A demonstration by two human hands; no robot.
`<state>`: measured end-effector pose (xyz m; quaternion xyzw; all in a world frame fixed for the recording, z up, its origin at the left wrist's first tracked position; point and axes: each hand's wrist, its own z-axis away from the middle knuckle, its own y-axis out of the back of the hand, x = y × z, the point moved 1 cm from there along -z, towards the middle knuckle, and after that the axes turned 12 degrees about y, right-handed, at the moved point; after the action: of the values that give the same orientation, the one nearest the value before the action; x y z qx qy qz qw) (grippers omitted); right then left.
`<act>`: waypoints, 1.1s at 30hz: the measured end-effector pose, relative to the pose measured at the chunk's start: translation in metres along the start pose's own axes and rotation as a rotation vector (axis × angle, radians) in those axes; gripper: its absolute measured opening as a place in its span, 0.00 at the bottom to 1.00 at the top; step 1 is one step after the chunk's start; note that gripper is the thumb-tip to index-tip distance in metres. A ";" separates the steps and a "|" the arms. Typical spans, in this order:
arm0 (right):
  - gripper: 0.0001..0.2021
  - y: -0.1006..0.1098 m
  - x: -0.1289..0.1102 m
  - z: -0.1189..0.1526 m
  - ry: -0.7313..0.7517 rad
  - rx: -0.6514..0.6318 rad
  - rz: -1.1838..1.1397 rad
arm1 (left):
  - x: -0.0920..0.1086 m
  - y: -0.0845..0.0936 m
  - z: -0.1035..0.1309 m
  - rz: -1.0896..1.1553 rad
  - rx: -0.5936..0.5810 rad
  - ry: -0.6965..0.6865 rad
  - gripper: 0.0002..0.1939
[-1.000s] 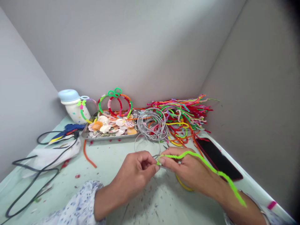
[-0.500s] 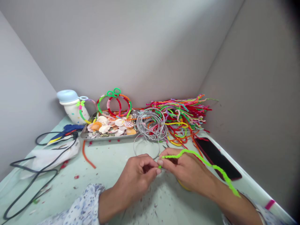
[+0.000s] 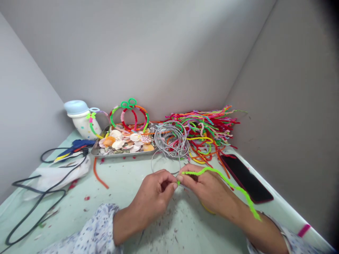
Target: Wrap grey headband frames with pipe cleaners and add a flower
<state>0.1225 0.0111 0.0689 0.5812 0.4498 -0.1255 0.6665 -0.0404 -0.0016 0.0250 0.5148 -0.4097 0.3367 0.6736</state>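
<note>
A bright green pipe cleaner [image 3: 225,177] is pinched between the fingertips of my right hand [image 3: 208,192]. Its long end arches back over that hand and wrist. My left hand [image 3: 150,194] meets it from the other side, thumb and forefinger closed at the small green end that shows between both hands. A loop of grey wire [image 3: 152,164] runs down from the coil towards my fingertips; whether it is gripped there is hidden. Below my right palm peeks a yellow curved piece [image 3: 208,209], mostly covered by the hand.
Behind my hands lie a grey wire coil [image 3: 172,139], a heap of coloured pipe cleaners [image 3: 209,123] and a metal tray [image 3: 124,155] of shells with pipe-cleaner rings. A phone [image 3: 246,178] lies right. A white bottle [image 3: 84,123], glue gun [image 3: 76,146] and black cable [image 3: 39,192] occupy the left.
Both hands have shifted slightly up, still pinching at the green end. The pipe cleaner's free end has swung a little to the left over my right wrist.
</note>
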 end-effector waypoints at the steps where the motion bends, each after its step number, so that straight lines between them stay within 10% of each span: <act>1: 0.10 -0.001 0.000 0.000 0.007 0.007 -0.012 | 0.000 0.001 -0.001 -0.014 0.010 -0.016 0.08; 33: 0.16 -0.037 0.046 -0.015 -0.131 -0.024 -0.686 | -0.029 -0.001 -0.009 -0.352 0.157 -0.365 0.08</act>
<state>0.1160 0.0299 0.0112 0.3790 0.5767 -0.3739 0.6196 -0.0502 0.0062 -0.0032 0.6809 -0.4011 0.1467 0.5950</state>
